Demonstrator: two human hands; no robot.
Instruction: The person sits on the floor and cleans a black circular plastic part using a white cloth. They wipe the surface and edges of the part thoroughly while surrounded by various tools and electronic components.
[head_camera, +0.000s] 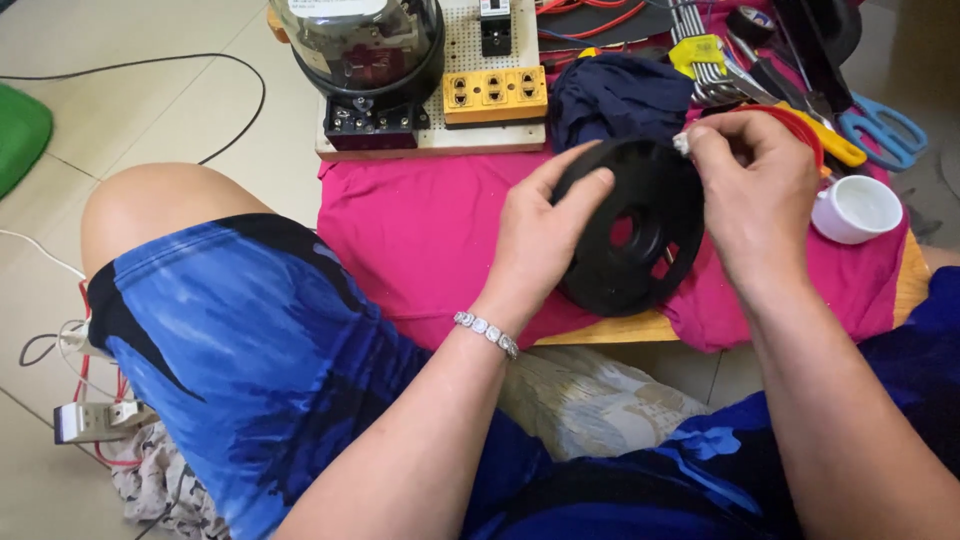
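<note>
- Plastic, matte black, forms the round disc (635, 228) with a centre hole, held upright at centre right of the frame over a pink cloth (430, 230) on the low tabletop (620, 328).
- Left hand (540, 225) grips the disc's left rim, fingers curled over its edge.
- Right hand (755, 185) pinches a small whitish bit at the disc's upper rim.
- Behind, toward the frame's top: glass-domed meter (360, 45), yellow socket strip (495, 95), dark blue rag (615, 100).
- Right: white cup (858, 208), blue scissors (885, 130).
</note>
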